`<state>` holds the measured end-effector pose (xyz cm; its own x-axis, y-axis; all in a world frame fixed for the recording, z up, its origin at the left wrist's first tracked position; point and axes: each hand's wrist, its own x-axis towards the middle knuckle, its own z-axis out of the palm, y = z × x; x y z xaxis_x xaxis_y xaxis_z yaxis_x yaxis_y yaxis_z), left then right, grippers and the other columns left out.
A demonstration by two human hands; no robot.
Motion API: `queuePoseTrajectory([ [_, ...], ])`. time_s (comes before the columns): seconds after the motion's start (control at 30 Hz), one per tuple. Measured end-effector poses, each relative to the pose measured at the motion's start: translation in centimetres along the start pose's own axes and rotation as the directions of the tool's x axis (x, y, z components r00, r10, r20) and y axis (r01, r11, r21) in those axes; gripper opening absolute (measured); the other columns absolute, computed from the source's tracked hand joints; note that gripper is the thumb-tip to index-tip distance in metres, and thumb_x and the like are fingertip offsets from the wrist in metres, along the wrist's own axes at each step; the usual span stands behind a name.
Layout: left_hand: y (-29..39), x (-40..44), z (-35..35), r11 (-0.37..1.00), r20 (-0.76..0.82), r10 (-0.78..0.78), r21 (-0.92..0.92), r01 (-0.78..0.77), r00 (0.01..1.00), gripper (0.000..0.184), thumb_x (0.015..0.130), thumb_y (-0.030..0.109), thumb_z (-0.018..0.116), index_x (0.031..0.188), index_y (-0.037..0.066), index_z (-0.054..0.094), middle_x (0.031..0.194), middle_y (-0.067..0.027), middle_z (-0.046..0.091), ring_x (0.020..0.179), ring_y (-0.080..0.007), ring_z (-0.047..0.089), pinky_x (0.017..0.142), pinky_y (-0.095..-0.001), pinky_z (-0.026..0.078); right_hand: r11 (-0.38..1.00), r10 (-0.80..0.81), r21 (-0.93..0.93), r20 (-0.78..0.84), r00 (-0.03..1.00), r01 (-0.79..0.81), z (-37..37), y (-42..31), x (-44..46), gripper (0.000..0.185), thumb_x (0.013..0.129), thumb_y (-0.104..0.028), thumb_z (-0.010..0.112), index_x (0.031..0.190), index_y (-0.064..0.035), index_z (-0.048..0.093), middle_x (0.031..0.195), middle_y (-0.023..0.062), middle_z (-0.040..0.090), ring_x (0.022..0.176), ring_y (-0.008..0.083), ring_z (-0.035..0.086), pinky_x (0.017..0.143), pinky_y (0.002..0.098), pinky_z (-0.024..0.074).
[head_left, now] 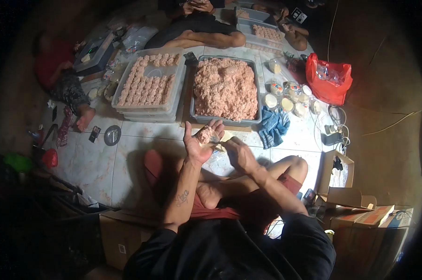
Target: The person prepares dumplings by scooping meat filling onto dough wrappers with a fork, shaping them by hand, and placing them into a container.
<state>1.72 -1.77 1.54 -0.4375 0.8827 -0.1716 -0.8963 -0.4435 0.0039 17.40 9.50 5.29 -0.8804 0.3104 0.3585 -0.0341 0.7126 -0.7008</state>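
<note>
My left hand (198, 148) is turned palm up and cupped, fingers slightly curled. On it rests a thin, pale wrapper with a lump of pinkish minced filling (205, 136). My right hand (241, 155) is closed around a small metal utensil (214, 139), whose end touches the filling; I cannot tell whether it is a fork or a spoon. Just beyond both hands stands a grey tub (225, 122) heaped with the same minced filling (225, 88). To its left, rows of shaped dumplings (148, 91) lie in a clear plastic container (173, 107).
Round pale wrapper stacks (287, 104) lie right of the tub, beside a blue cloth (272, 127) and a red plastic bag (330, 79). Other people sit at the left and back near more trays (262, 44). Cardboard boxes (360, 219) flank me; a dark round dish (112, 135) is on the tiles.
</note>
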Motion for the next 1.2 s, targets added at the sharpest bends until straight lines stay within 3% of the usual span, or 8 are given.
queuePoseTrajectory([
  [0.1, 0.6, -0.3, -2.2, 0.983, -0.069, 0.158, -0.083, -0.164, 0.985, 0.09, 0.092, 0.073, 0.044, 0.134, -0.006, 0.051, 0.136, -0.0233, 0.056, 0.124, -0.0355, 0.054, 0.11, -0.0479, 0.04, 0.98, 0.067, -0.198, 0.268, 0.961, -0.013, -2.3, 0.2, -0.4, 0.028, 0.081, -0.003, 0.052, 0.106, -0.0011, 0.065, 0.091, 0.0263, 0.064, 0.078, 0.0435, 0.064, 0.069, 0.0489, 0.0543],
  [0.13, 1.0, -0.3, -2.4, 0.984, 0.134, 0.165, -0.084, -0.154, 0.977, 0.088, 0.092, 0.073, 0.043, 0.131, -0.004, 0.053, 0.138, -0.0219, 0.056, 0.128, -0.0367, 0.052, 0.111, -0.0489, 0.039, 0.973, 0.098, -0.224, 0.199, 0.975, -0.052, -2.8, -1.5, -0.4, 0.03, 0.081, -0.003, 0.051, 0.108, -0.0001, 0.064, 0.085, 0.028, 0.061, 0.08, 0.0452, 0.063, 0.07, 0.0501, 0.0521],
  [0.2, -0.1, -0.8, -1.0, 0.974, -0.06, 0.213, 0.095, -0.207, 0.975, 0.088, 0.092, 0.074, 0.043, 0.13, -0.004, 0.055, 0.14, -0.0218, 0.055, 0.131, -0.0376, 0.049, 0.113, -0.0495, 0.037, 0.994, 0.071, -0.082, 0.049, 0.996, -0.066, -1.8, -1.1, -0.1, 0.03, 0.082, -0.004, 0.05, 0.109, -0.0002, 0.063, 0.082, 0.0289, 0.059, 0.082, 0.0468, 0.06, 0.072, 0.0516, 0.0492],
  [0.43, 0.7, -1.0, -4.2, 1.0, 0.147, 0.014, -0.013, -0.012, 0.989, 0.093, 0.09, 0.076, 0.043, 0.133, -0.006, 0.051, 0.14, -0.0252, 0.053, 0.124, -0.0371, 0.056, 0.113, -0.0578, 0.036, 0.976, 0.208, -0.107, 0.206, 0.956, -0.189, -0.6, -1.3, -1.6, 0.035, 0.084, -0.004, 0.05, 0.117, -0.0016, 0.063, 0.095, 0.0278, 0.059, 0.079, 0.0453, 0.061, 0.07, 0.0519, 0.0494],
  [0.57, -0.2, -1.4, -2.4, 0.998, -0.21, 0.062, 0.035, -0.056, 0.976, 0.1, 0.093, 0.077, 0.031, 0.14, -0.01, 0.043, 0.141, -0.0275, 0.052, 0.125, -0.0374, 0.056, 0.112, -0.0562, 0.037, 0.993, 0.067, -0.112, 0.233, 0.97, -0.042, -0.7, 0.0, -2.7, 0.035, 0.084, -0.007, 0.052, 0.117, -0.007, 0.064, 0.098, 0.0242, 0.062, 0.076, 0.0408, 0.064, 0.068, 0.0503, 0.0522],
  [0.8, -0.4, -2.4, -2.6, 0.975, -0.09, -0.176, 0.124, 0.187, 0.98, 0.109, 0.09, 0.083, 0.017, 0.14, -0.01, 0.046, 0.137, -0.0281, 0.055, 0.127, -0.0398, 0.054, 0.112, -0.0534, 0.039, 0.983, -0.078, -0.142, 0.255, 0.964, 0.117, -2.2, 1.2, -1.0, 0.029, 0.084, -0.003, 0.055, 0.11, -0.006, 0.067, 0.099, 0.0172, 0.063, 0.078, 0.0391, 0.064, 0.066, 0.0458, 0.054],
  [1.07, -0.7, -2.0, -3.6, 0.967, -0.118, -0.025, 0.248, 0.053, 0.993, 0.1, 0.091, 0.08, 0.033, 0.13, -0.01, 0.054, 0.136, -0.0271, 0.056, 0.128, -0.0397, 0.054, 0.112, -0.05, 0.04, 0.988, 0.041, -0.151, 0.146, 0.988, -0.019, -1.9, 2.1, -2.0, 0.016, 0.087, -0.003, 0.062, 0.102, 0.0003, 0.067, 0.086, 0.0186, 0.065, 0.083, 0.0347, 0.062, 0.067, 0.0421, 0.0514],
  [1.2, -1.5, -1.4, -2.7, 0.847, -0.187, 0.089, 0.531, 0.025, 0.978, 0.091, 0.093, 0.077, 0.034, 0.14, 0.0, 0.046, 0.131, -0.0261, 0.06, 0.122, -0.0338, 0.058, 0.106, -0.0474, 0.045, 0.902, 0.356, 0.236, 0.066, 0.932, -0.361, -0.7, 0.8, -1.0, 0.017, 0.093, -0.012, 0.065, 0.101, 0.0023, 0.066, 0.085, 0.0114, 0.066, 0.077, 0.0206, 0.063, 0.068, 0.0334, 0.0502],
])
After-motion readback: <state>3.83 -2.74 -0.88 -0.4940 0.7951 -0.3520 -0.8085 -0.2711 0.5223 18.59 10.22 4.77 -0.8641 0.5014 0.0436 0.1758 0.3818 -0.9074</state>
